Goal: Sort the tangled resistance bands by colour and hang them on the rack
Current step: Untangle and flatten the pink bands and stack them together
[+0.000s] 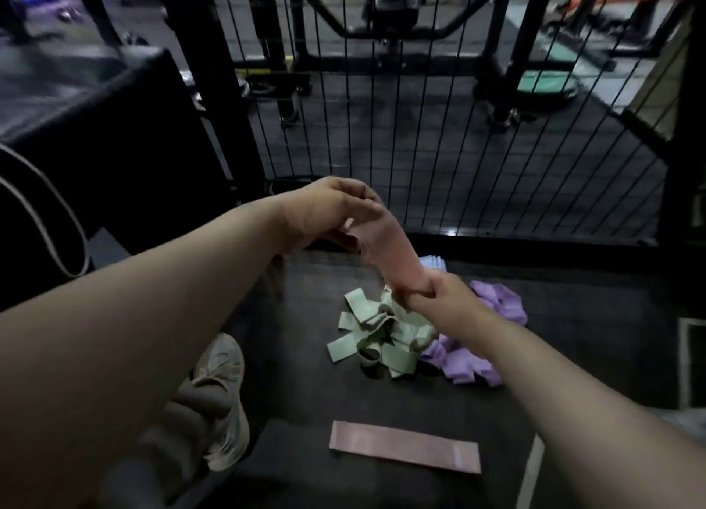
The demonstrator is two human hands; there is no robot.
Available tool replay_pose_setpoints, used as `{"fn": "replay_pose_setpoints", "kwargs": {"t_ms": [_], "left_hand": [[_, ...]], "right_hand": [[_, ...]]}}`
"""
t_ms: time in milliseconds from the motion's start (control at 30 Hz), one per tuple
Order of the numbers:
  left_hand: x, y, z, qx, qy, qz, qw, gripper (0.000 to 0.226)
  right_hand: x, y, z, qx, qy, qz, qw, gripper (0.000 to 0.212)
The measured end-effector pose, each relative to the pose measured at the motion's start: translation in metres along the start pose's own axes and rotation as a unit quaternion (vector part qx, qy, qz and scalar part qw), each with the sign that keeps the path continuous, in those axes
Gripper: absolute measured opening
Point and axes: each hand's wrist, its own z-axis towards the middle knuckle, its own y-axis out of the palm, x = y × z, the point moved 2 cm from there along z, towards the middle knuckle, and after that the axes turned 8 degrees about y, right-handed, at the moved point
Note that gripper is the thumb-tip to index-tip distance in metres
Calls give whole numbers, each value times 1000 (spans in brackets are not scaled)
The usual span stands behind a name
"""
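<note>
A pink resistance band is stretched between my two hands above the dark floor. My left hand grips its upper end and my right hand grips its lower end. Below lies a tangled heap of green bands, with purple bands beside it on the right. A second pink band lies flat on the floor in front. A pale lavender folded band peeks out behind my right hand.
A black wire rack panel stands upright just behind the heap. A black box sits at the left with a white cord. My shoe rests on the floor at the lower left. Gym machines stand beyond the panel.
</note>
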Motion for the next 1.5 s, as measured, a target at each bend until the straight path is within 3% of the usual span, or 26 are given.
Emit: {"fn": "replay_pose_setpoints", "kwargs": {"t_ms": [67, 167, 300, 400, 533, 600, 667, 733, 867, 967, 1100, 1200, 1300, 1367, 1500], "left_hand": [[14, -4, -20, 28, 9, -11, 999, 11], [21, -7, -45, 77, 5, 1, 997, 7], [9, 3, -74, 85, -21, -32, 996, 7], [-3, 17, -88, 67, -31, -17, 997, 10], [-4, 42, -101, -9, -61, 96, 993, 7], [12, 53, -106, -26, -19, 124, 992, 21], [34, 65, -112, -23, 59, -6, 998, 51], [51, 75, -118, -45, 119, -128, 984, 64], [63, 96, -127, -70, 142, -140, 977, 51], [59, 101, -127, -60, 142, -110, 982, 37], [63, 102, -133, -23, 161, -144, 976, 20], [70, 105, -139, 9, 180, -152, 972, 10], [75, 107, -142, 25, 181, -151, 971, 9], [76, 105, -144, 18, 173, -165, 971, 4], [65, 106, -149, -32, 138, -151, 978, 41]], "right_hand": [[-13, -9, -22, -32, 6, 72, 997, 8], [-38, -29, -56, -38, -7, 124, 991, 16], [-78, -51, -96, -26, -39, 196, 979, 28], [-112, -59, -121, -46, -85, 199, 975, 12], [-150, -61, -153, -105, -130, 112, 980, 12], [-161, -58, -165, -140, -142, 78, 977, 16], [-169, -54, -176, -166, -150, -19, 975, 20], [-176, -51, -188, -175, -144, -158, 961, 27], [-191, -57, -210, -114, -172, -408, 889, 33], [-199, -68, -221, -56, -190, -475, 857, 34], [-198, -83, -224, -2, -173, -328, 929, 42], [-190, -91, -222, 49, -128, -204, 969, 18], [-185, -92, -222, 40, -87, -183, 978, 21], [-187, -89, -225, 52, -109, -168, 978, 18], [-197, -84, -232, 127, -185, -170, 960, 16]]}}
